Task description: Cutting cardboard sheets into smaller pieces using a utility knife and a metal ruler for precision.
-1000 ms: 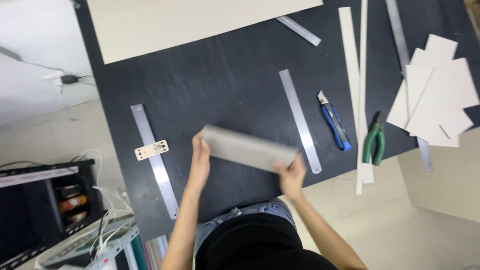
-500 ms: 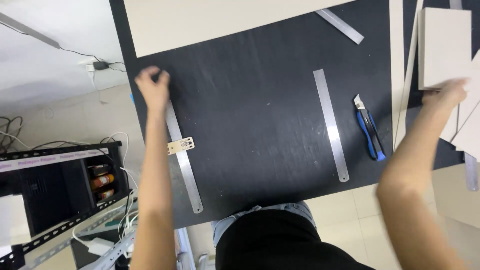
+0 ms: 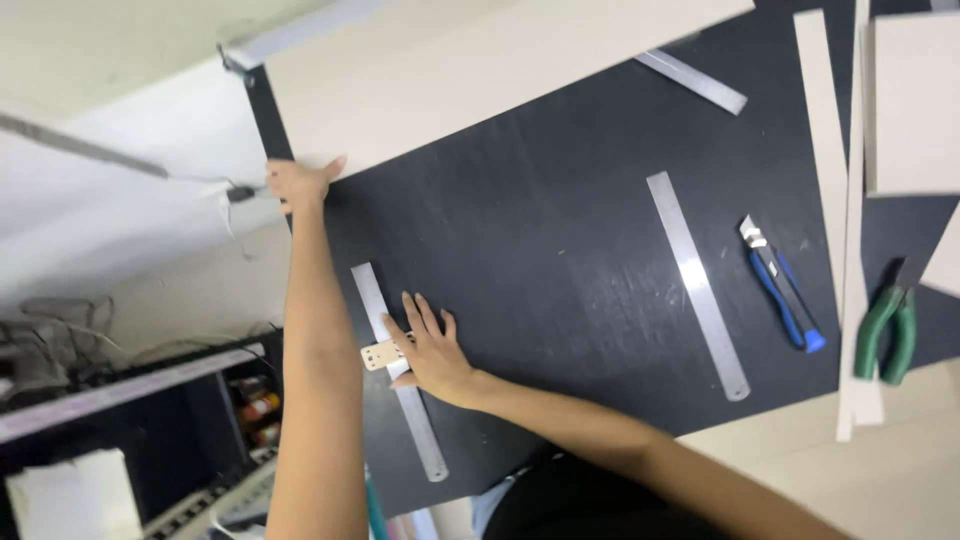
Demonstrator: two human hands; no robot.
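Note:
A large beige board (image 3: 480, 70) lies across the far side of the black table (image 3: 540, 230). My left hand (image 3: 298, 183) reaches out and grips the board's near left corner, at the table's left edge. My right hand (image 3: 430, 352) crosses over to the left and lies flat, fingers apart, on a steel ruler (image 3: 420, 440). A small beige perforated piece (image 3: 375, 355) sits on that ruler, right at my fingertips.
A second steel ruler (image 3: 697, 285) lies mid-table, a third (image 3: 695, 82) pokes out from under the board. A blue utility knife (image 3: 780, 295), green pliers (image 3: 885, 335), long beige strips (image 3: 825, 150) and a cardboard sheet (image 3: 915, 100) lie at right. A cluttered shelf (image 3: 120, 400) stands below left.
A second ago both hands held a grey cardboard piece. My right hand has since swung from the cardboard at right to the left ruler, and my left hand now holds the board's corner.

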